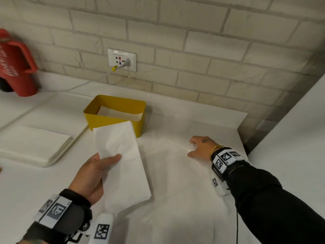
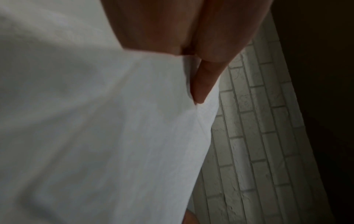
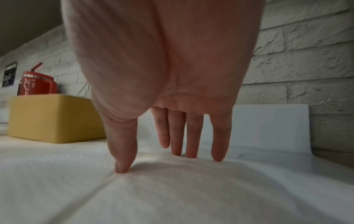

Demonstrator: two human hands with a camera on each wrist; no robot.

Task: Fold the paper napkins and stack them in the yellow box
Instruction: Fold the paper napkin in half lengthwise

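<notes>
The left hand holds a folded napkin above the worktop; the thumb lies on top of the paper and the other fingers are under it, so the napkin is pinched at its long edge. In the left wrist view one finger presses against the white paper. The yellow box stands just beyond the far end of this napkin, and white paper already lies inside it. The right hand is well apart to the right, with fingers straight and spread, their tips pressing on an unfolded napkin that lies on the worktop. To the left of the left hand a stack of napkins rests on a tray. A red mug stands farther left, near the brick wall.
</notes>
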